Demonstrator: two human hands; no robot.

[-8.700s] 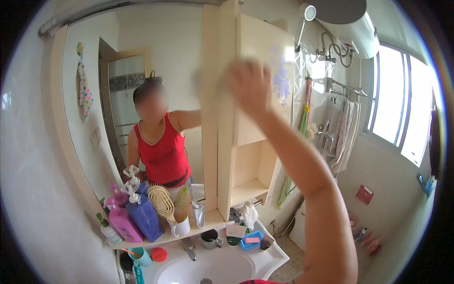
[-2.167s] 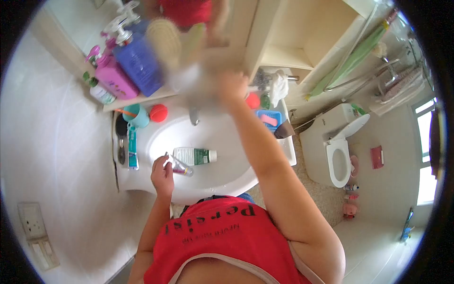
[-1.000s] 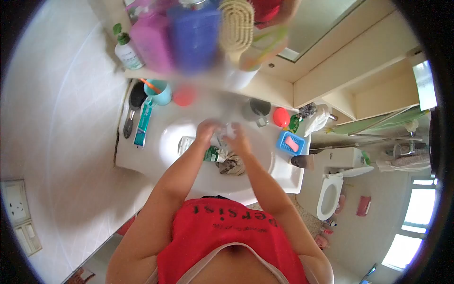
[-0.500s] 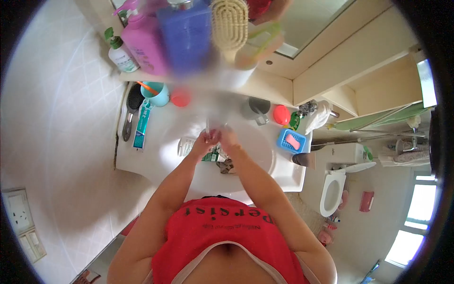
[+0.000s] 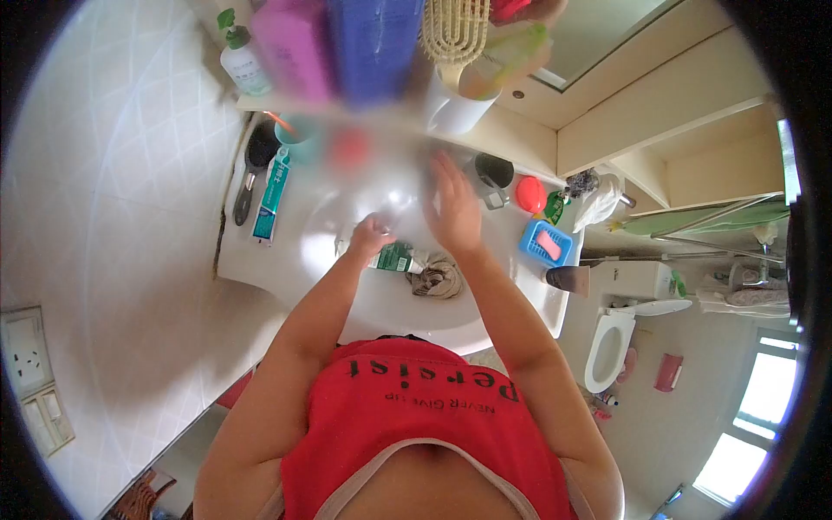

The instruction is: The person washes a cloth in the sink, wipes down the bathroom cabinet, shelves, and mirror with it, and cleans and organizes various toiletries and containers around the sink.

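Note:
I look straight down at a white sink (image 5: 381,316). My left hand (image 5: 369,237) is curled over the basin and seems to grip a small clear container (image 5: 390,211), which is blurred. Just right of it, my right hand (image 5: 453,211) is flat with its fingers spread, holding nothing and pointing at the back of the basin near a grey mug (image 5: 492,172). A green and white tube (image 5: 396,257) and a crumpled brownish cloth (image 5: 438,277) lie in the basin below my hands.
A toothpaste tube (image 5: 271,196) and a black hairbrush (image 5: 252,163) lie on the sink's left rim. On the right rim sit a red round thing (image 5: 530,194) and a blue basket with pink soap (image 5: 548,243). Bottles (image 5: 295,43) crowd the shelf; a toilet (image 5: 608,351) stands right.
My hands were together over the basin. The right hand has come away from the left, opened flat and moved toward the back of the sink. The view shifted slightly.

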